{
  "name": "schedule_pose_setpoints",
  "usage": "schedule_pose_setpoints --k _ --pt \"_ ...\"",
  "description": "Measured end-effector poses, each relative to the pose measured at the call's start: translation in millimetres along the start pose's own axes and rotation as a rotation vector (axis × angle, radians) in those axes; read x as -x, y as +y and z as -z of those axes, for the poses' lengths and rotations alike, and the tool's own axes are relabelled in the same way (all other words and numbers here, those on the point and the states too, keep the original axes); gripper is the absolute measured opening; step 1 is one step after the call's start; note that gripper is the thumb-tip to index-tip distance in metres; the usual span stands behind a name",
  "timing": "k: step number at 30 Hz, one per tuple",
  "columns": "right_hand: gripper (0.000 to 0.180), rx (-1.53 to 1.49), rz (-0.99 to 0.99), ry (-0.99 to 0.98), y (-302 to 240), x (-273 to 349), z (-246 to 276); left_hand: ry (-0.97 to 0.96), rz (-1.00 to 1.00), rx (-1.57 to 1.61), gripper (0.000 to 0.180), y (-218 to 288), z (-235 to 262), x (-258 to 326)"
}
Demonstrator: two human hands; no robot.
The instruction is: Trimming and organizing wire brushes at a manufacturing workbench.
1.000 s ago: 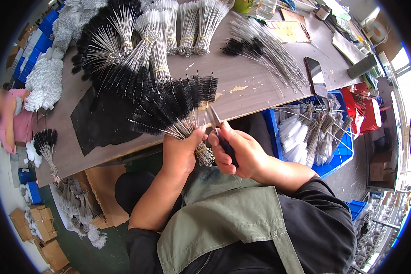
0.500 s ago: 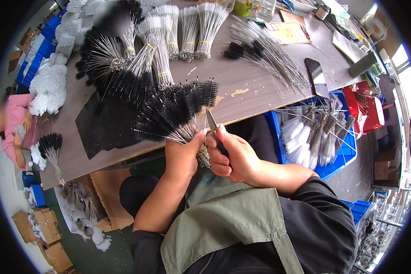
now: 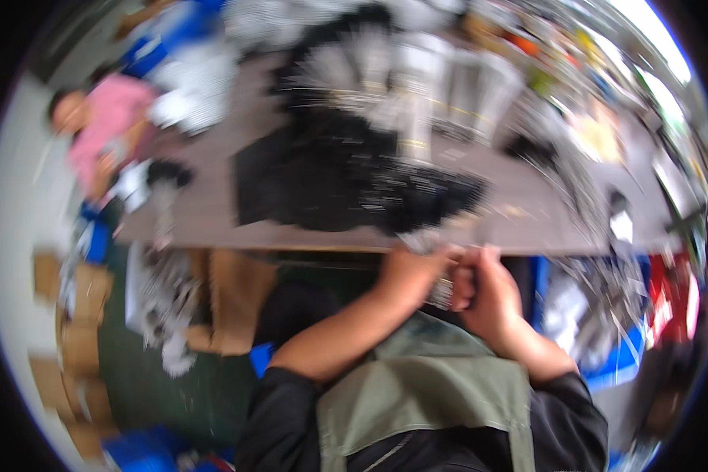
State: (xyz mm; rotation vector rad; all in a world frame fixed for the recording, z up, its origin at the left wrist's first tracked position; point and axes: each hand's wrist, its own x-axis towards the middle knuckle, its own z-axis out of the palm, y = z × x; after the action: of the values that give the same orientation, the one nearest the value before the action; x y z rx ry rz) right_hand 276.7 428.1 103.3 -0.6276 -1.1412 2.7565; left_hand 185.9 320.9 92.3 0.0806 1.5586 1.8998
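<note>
The picture is smeared by motion. At the table's front edge my left hand is closed round the wire stems of a bundle of black-bristled tube brushes. Their bristle heads fan out over the tabletop, and the looped stem ends show below my fingers. Close against it, my right hand is closed on a pair of pliers, which blur hides almost wholly now; their pointed metal jaws show in the earlier frame, beside the bundle.
On the table lie a black mat, tied bundles of white brushes, loose wire brushes and a phone. Below right stands a blue crate of brushes. At the far left sits a person in pink.
The view has swung to the left, so the table and both hands sit farther right and lower in the picture. My hands keep their hold on the brush bundle and the pliers.
</note>
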Motion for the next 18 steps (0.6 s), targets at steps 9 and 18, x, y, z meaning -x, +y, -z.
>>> schedule_pose_setpoints --k 9,18 --pt "0.017 -0.1 0.156 -0.116 -10.9 -45.5 33.7 -0.19 -0.244 0.3 0.035 -3.9 0.5 0.1" --pt "0.016 -0.008 0.16 -0.042 -6.4 -50.4 16.3 -0.259 -0.157 0.378 0.039 3.8 5.4 0.8"
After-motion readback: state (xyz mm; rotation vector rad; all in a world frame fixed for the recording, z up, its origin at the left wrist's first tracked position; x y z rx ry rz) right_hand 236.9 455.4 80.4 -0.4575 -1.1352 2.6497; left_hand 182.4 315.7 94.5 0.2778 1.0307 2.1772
